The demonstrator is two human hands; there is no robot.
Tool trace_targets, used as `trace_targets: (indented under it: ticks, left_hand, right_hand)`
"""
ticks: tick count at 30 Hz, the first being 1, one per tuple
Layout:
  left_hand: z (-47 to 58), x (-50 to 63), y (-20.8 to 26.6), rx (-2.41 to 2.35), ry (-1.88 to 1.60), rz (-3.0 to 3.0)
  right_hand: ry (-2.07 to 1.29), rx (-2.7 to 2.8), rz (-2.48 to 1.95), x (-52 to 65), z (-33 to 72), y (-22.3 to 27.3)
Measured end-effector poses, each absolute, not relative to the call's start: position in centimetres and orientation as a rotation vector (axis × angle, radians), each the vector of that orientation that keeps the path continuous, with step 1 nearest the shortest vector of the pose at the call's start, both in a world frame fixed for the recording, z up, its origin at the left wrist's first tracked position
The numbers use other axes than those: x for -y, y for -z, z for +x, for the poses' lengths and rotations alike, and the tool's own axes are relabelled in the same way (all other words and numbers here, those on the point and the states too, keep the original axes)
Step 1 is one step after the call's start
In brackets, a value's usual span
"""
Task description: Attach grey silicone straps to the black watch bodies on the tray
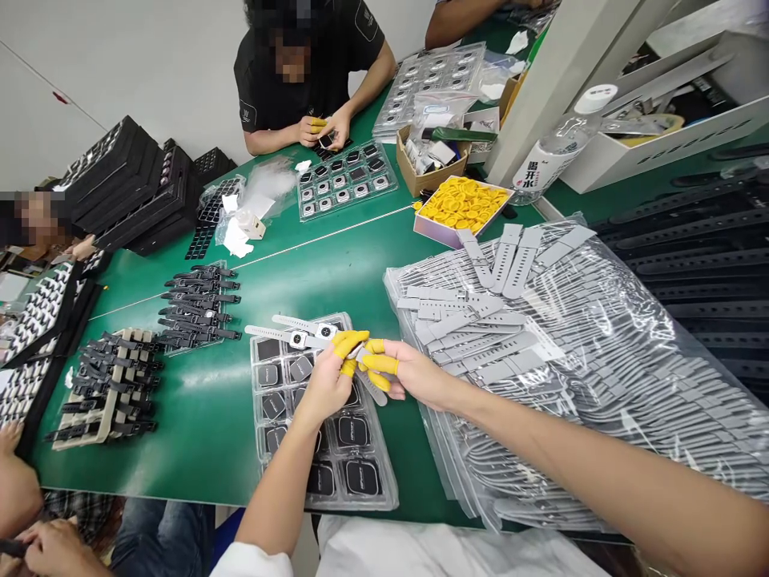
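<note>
At the left edge of the frame, black trays [37,316] are carrying rows of small white pieces, and in the lower left another person's hands [57,549] are staying close together. In the upper left, a tall stack of black trays [114,188] is leaning slightly. Below it, a beige plastic rack [109,413] is bearing black watch straps, with more black-strapped watches [198,304] lying just beyond it. In the upper centre, a person in a black shirt [264,100] is handling a small watch in yellow finger covers.

Below the centre, a clear plastic tray [369,503] is holding square black pieces in its compartments, and two watches with pale grey straps [297,340] are resting across its far end. Over this tray, your left hand [329,378] is pinching a small grey-strapped watch [358,350], fingers nearly together. Your right hand [404,369] is gripping the same piece from the right, fingers curled; you are covering most of it, its strap hanging down.

Right of centre, yellow rubber finger covers [461,204] are filling a pale box, and loose grey straps [505,264] are lying on a large clear bag of grey straps [601,385]. Toward the upper right, a clear plastic bottle [558,148] is standing tilted in view beside a white box [673,144].
</note>
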State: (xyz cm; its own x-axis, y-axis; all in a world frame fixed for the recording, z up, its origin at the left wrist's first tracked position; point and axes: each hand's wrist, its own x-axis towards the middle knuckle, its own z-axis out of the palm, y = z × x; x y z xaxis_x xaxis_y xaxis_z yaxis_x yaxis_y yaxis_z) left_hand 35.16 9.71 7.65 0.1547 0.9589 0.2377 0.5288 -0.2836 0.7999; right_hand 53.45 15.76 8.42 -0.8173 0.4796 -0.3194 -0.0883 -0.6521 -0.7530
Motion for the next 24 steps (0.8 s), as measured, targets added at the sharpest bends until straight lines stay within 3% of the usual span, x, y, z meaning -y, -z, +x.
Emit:
trace_targets:
  ticks: [5, 17, 21, 24]
  left_hand:
    - [35.3, -9.7, -8.1, -1.462, -1.0, 1.911]
    - [34.9, -9.5, -9.4, -1.546, -0.58, 2.146]
    - [34.9, -9.6, -9.8, -1.442, -0.685, 2.066]
    - [34.6, -9.6, -10.4, -1.389, -0.793, 2.022]
  right_hand:
    - [-2.518, 0.926, -0.751, -16.0, 53.4, -8.7]
    - [-2.538, 0.937, -0.798, -15.9, 53.6, -8.5]
    - [-2.527, 1.016, -0.761, -16.0, 53.6, -8.5]
    - [-2.338, 1.266, -0.756, -16.3, 54.0, -8.5]
